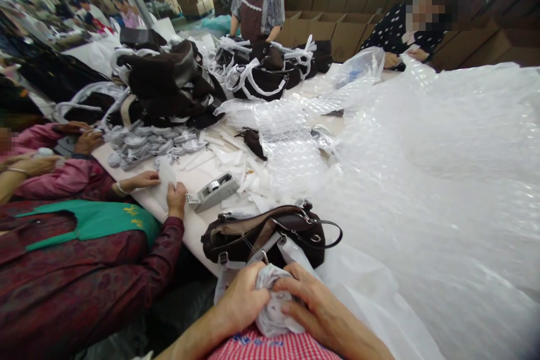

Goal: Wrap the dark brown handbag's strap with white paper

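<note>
Close to my body, both hands hold a rolled, pale wrapped strap bundle (276,306). My left hand (247,295) presses on its left side, fingers closed round it. On the other side my right hand (310,298) grips it with bent fingers and thumb. Just beyond lies a dark brown handbag (261,233), its top open and a thin handle looping out to the right. A metal clip shows between the bundle and the bag.
A grey tape dispenser (217,191) stands beyond the bag. Bubble wrap (400,169) spreads across the right. Wrapped straps (156,143) and brown bags (164,79) are piled at the back left. A person's hands (175,197) hold white paper at left; others stand behind.
</note>
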{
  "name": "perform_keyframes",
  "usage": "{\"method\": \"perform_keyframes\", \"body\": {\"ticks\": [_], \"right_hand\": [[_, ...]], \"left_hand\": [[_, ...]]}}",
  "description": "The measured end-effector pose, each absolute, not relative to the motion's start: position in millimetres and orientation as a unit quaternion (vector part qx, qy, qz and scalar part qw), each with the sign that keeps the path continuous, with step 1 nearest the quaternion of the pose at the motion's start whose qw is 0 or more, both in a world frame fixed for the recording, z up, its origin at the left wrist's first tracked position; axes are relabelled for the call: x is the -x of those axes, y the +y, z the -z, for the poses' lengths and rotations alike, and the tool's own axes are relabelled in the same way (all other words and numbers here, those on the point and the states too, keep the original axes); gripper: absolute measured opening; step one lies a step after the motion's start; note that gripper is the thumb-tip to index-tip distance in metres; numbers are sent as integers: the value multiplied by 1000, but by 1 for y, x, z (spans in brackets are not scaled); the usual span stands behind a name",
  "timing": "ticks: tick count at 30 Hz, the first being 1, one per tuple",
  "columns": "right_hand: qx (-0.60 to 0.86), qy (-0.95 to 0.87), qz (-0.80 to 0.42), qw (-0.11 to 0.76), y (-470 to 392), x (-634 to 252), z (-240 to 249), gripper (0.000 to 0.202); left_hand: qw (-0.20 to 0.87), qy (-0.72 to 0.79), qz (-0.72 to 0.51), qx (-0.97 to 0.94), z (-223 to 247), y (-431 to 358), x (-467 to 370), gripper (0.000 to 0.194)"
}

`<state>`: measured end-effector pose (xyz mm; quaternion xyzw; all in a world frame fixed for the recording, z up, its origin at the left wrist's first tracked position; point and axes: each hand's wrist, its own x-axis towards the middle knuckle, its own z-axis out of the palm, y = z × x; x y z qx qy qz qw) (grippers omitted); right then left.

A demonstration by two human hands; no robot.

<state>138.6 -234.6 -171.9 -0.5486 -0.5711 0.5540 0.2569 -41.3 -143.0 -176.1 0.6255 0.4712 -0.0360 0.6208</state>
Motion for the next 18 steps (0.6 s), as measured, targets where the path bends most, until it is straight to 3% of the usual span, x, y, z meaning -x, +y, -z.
{"method": "perform_keyframes", "body": {"ticks": [6,11,14,18], "right_hand": [[529,-567,-561,290,-238,-138,174,20],[534,-551,-547,335,-236,-133,178,25],[531,-560,-518,369,-233,-128,182,25],[580,-495,-495,417,-236,-123,190,9]], "left_hand": [[605,502,6,-618,166,-147,39,14],[657,475,15,-585,163,-142,45,27],[650,479,-11,-590,161,-142,44,25],[631,464,-33,-621,151,-140,38,21]]}}
